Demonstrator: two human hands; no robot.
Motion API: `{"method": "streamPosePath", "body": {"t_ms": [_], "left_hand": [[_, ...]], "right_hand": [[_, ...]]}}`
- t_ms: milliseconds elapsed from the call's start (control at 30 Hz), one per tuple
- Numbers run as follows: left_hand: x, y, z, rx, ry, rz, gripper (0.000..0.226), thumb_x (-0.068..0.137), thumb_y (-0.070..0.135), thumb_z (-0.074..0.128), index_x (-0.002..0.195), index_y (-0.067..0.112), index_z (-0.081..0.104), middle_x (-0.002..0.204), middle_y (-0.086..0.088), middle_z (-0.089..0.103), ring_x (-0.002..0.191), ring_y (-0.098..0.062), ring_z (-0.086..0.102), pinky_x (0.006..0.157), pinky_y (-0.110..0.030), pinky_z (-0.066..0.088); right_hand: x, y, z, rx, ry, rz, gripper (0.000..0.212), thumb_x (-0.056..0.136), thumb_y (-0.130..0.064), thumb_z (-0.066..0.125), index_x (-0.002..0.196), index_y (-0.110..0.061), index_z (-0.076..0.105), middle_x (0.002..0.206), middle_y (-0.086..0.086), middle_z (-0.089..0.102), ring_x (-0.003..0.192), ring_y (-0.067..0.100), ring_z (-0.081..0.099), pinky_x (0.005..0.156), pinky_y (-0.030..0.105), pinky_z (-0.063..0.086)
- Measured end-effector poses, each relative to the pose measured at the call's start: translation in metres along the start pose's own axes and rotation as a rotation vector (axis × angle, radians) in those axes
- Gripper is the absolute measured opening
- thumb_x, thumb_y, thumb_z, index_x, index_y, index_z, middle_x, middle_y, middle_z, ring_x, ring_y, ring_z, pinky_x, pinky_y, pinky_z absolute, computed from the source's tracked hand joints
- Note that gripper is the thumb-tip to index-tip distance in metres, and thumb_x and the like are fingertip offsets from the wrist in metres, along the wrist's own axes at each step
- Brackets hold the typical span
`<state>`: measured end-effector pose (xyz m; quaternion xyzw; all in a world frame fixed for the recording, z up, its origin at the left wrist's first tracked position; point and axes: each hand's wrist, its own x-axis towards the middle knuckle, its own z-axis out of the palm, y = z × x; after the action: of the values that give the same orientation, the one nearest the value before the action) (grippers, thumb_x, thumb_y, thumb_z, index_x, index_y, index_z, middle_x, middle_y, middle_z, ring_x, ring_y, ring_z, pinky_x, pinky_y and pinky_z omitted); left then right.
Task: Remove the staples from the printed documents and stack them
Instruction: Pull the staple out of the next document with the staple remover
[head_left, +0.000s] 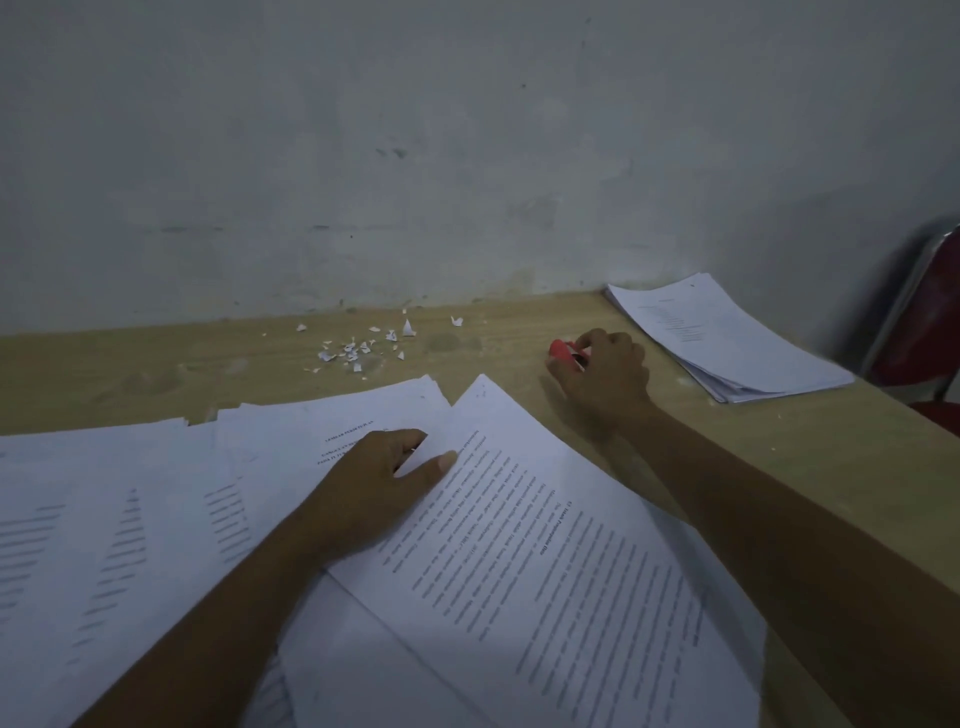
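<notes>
While the right hand (608, 374) grips a red staple remover (562, 353) on the tabletop (493, 332), the left hand (374, 483) pinches a printed document (545, 571) by its edge, a paper stack (727, 338) nearby.

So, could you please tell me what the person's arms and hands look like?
Both forearms are bare up to the frame's edge, with no sleeves in view. The left hand and right hand wear no gloves, and neither wrist shows a watch or band. The dim light hides finer details such as rings.
</notes>
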<state>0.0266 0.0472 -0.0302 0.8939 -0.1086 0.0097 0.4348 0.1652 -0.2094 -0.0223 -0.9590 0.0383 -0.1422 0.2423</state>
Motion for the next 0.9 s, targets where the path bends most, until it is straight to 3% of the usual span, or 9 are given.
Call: {"method": "streamPosePath", "body": {"t_ms": [167,333,400,467,567,633,700,800,900], "left_hand": [[0.001,0.007,0.000,0.046,0.005,-0.002,0.022,0.095,0.045,0.053,0.075,0.043,0.043,0.066,0.024,0.047,0.065,0.025,0.048,0.066,-0.007,0.038],[0.003,0.002,-0.002,0.028,-0.021,0.010,0.021,0.094,0.047,0.053,0.075,0.044,0.046,0.069,0.029,0.050,0.065,0.022,0.049,0.064,-0.007,0.036],[0.002,0.003,-0.003,0.016,-0.031,0.018,0.012,0.095,0.045,0.053,0.084,0.046,0.047,0.079,0.038,0.049,0.071,0.027,0.049,0.065,-0.001,0.035],[0.004,0.002,-0.004,-0.003,-0.052,0.012,0.002,0.095,0.046,0.053,0.097,0.048,0.053,0.089,0.041,0.054,0.085,0.022,0.055,0.069,0.000,0.036],[0.005,0.003,-0.005,-0.013,-0.068,-0.019,0.004,0.095,0.049,0.052,0.097,0.052,0.053,0.091,0.042,0.054,0.089,0.013,0.058,0.071,-0.007,0.039],[0.005,0.004,-0.004,0.012,-0.065,-0.025,0.003,0.097,0.049,0.049,0.095,0.051,0.051,0.088,0.045,0.049,0.085,0.017,0.055,0.069,-0.004,0.036],[0.005,0.005,-0.004,0.023,-0.047,-0.025,0.013,0.099,0.049,0.044,0.092,0.045,0.054,0.084,0.041,0.054,0.078,0.020,0.055,0.068,-0.003,0.037],[0.007,0.002,-0.003,0.016,-0.036,-0.026,0.037,0.100,0.050,0.039,0.093,0.029,0.069,0.085,0.017,0.071,0.077,0.005,0.064,0.069,-0.015,0.045],[0.007,-0.002,-0.002,0.018,-0.033,-0.010,0.041,0.100,0.050,0.039,0.093,0.025,0.070,0.084,0.015,0.072,0.076,-0.001,0.066,0.061,-0.008,0.042]], "right_hand": [[0.013,-0.003,0.012,-0.223,-0.093,0.070,0.079,0.087,-0.072,0.043,0.136,-0.009,0.040,0.137,0.020,0.044,0.126,0.036,0.041,0.103,0.049,0.035],[0.016,-0.005,0.022,-0.280,-0.074,0.052,0.071,0.093,-0.065,0.039,0.134,-0.006,0.042,0.136,0.021,0.044,0.125,0.036,0.041,0.100,0.048,0.038],[0.016,-0.006,0.022,-0.288,-0.084,0.047,0.065,0.097,-0.059,0.037,0.133,-0.005,0.042,0.136,0.022,0.044,0.125,0.037,0.041,0.100,0.048,0.038],[0.015,-0.008,0.019,-0.270,-0.102,0.023,0.062,0.098,-0.055,0.035,0.131,-0.003,0.043,0.134,0.022,0.045,0.124,0.038,0.042,0.100,0.048,0.039],[0.012,-0.016,0.010,-0.101,-0.092,-0.033,0.056,0.101,-0.051,0.034,0.121,-0.001,0.050,0.120,0.020,0.053,0.113,0.035,0.051,0.089,0.040,0.042],[0.010,-0.026,0.005,0.147,-0.113,-0.007,0.050,0.102,-0.048,0.034,0.098,-0.004,0.057,0.093,0.012,0.059,0.089,0.027,0.058,0.075,0.033,0.039],[0.007,-0.042,0.001,0.402,-0.167,0.078,0.050,0.099,-0.051,0.034,0.074,-0.010,0.052,0.071,0.007,0.052,0.070,0.024,0.052,0.071,0.033,0.038],[-0.001,-0.063,-0.003,0.676,-0.247,0.192,0.045,0.099,-0.045,0.027,0.077,-0.013,0.049,0.076,0.009,0.050,0.074,0.024,0.050,0.072,0.036,0.042],[-0.016,-0.082,-0.007,0.840,-0.333,0.176,0.045,0.103,-0.038,0.024,0.080,-0.014,0.054,0.073,0.010,0.058,0.073,0.026,0.056,0.074,0.040,0.048]]}}
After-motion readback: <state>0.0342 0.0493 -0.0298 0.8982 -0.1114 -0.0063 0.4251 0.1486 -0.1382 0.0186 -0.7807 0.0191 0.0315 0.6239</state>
